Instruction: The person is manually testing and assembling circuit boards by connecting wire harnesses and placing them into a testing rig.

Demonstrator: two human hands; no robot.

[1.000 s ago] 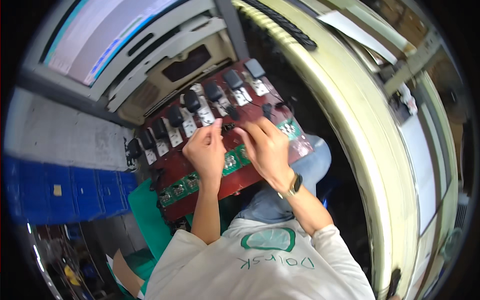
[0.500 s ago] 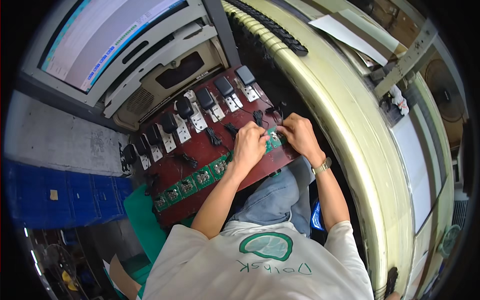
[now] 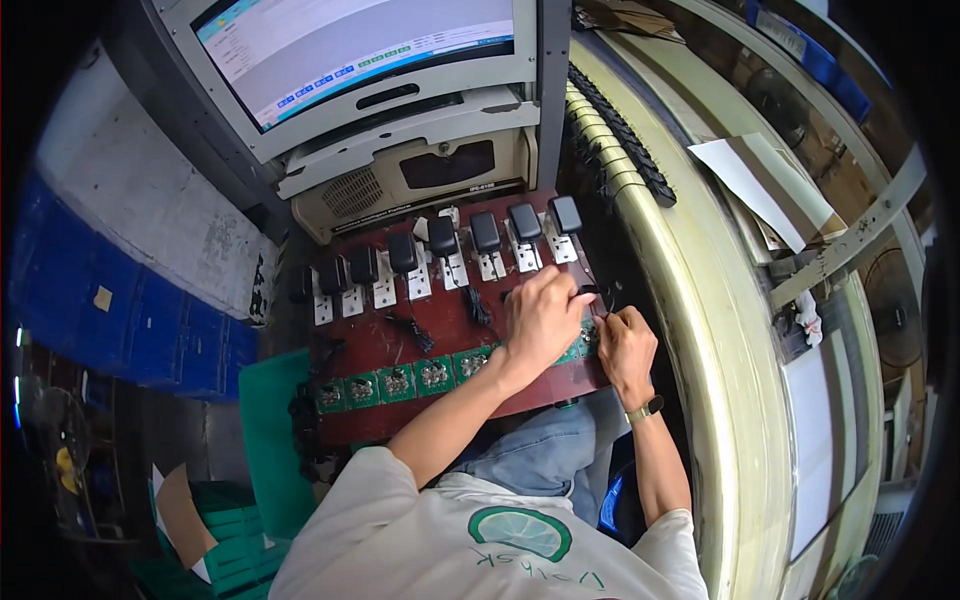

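Observation:
My left hand point(image 3: 543, 322) is closed in a pinch on a black cable point(image 3: 592, 291) at the right end of a dark red board point(image 3: 445, 330). Just to its right, my right hand point(image 3: 627, 354) has its fingertips pressed together on the same cable; what lies between them is mostly hidden. Below the hands, green circuit boards point(image 3: 397, 381) with metal parts run in a row along the near edge, and my left wrist covers some of them. Behind, black power adapters point(image 3: 486, 232) sit in white sockets point(image 3: 384, 292), and bundled black cords point(image 3: 476, 305) lie between the rows.
A monitor point(image 3: 360, 50) in a grey frame stands over a beige computer case point(image 3: 400, 178) at the back. A pale yellow conveyor edge point(image 3: 690, 330) curves along the right. Blue bins point(image 3: 150, 320) stand at left, a green crate point(image 3: 270, 440) near the board's left end.
The view has swung left and lifted, so the board appears squarer. My hands have moved off the end circuit boards toward the cable, the left hand now raised above the right.

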